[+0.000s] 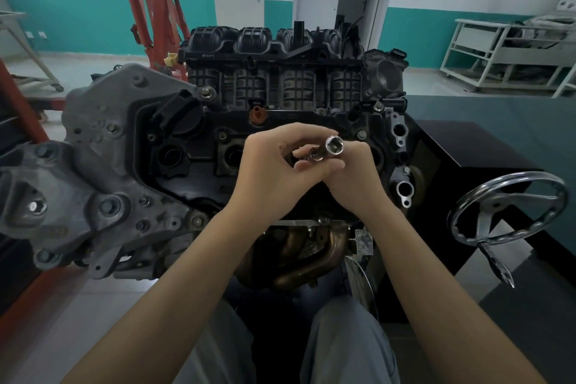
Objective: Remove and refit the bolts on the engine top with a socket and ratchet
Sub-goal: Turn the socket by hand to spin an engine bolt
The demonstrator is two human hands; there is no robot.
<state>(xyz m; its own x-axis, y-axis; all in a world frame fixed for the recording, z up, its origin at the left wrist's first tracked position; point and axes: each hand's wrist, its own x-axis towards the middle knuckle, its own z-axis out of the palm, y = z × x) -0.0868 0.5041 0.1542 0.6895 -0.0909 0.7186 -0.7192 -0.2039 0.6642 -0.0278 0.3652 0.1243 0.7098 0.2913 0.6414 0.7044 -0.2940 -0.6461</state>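
Together, both hands (311, 165) hold socket (334, 144) above engine (187, 146).

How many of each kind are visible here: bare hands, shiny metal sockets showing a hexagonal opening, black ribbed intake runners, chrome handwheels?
Bare hands: 2 (left, right)
Shiny metal hexagonal socket: 1
Black ribbed intake runners: 4
Chrome spoked handwheel: 1
Total: 8

Chrome socket (334, 146) held above engine top (193, 162).
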